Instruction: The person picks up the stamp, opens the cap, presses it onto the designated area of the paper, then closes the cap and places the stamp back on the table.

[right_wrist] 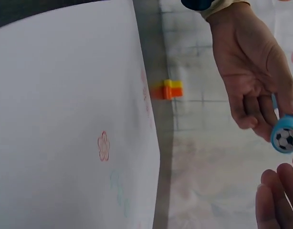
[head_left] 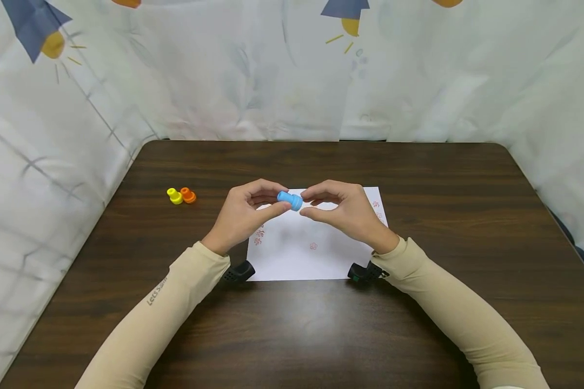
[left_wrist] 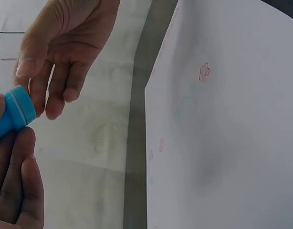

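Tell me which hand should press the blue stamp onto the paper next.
Probably the left hand: it grips the blue stamp by its body above the paper, while the right hand only meets its end.
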A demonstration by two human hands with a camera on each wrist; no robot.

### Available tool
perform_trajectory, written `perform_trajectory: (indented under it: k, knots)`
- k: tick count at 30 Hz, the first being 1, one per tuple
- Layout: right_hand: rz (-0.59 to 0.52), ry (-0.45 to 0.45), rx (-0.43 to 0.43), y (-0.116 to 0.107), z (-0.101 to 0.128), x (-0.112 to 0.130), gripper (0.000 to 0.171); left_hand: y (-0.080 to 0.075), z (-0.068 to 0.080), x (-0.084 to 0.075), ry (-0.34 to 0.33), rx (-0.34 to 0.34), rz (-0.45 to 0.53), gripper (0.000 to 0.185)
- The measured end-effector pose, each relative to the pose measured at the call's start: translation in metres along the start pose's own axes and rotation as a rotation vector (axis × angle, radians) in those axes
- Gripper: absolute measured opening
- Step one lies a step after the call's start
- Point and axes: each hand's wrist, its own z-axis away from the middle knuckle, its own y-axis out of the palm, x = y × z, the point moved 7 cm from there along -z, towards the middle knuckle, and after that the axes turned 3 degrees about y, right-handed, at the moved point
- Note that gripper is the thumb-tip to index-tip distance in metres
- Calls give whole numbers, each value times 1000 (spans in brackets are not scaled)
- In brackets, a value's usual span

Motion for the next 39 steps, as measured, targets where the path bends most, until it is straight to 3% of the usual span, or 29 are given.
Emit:
perform_trajectory:
  k: [11, 21, 29, 39]
  knots:
    - [259, 15, 19, -17, 2, -6, 25, -30, 8, 9, -21, -33, -119, 31]
    - [557, 126, 149, -38, 12, -26, 64, -65, 23, 21, -58, -79, -316, 34]
    - [747, 216, 272, -55, 25, -50, 86, -95, 38, 29, -103, -139, -388, 33]
    - [941, 333, 394, -68, 43, -68, 105, -134, 54, 47, -52, -200, -553, 34]
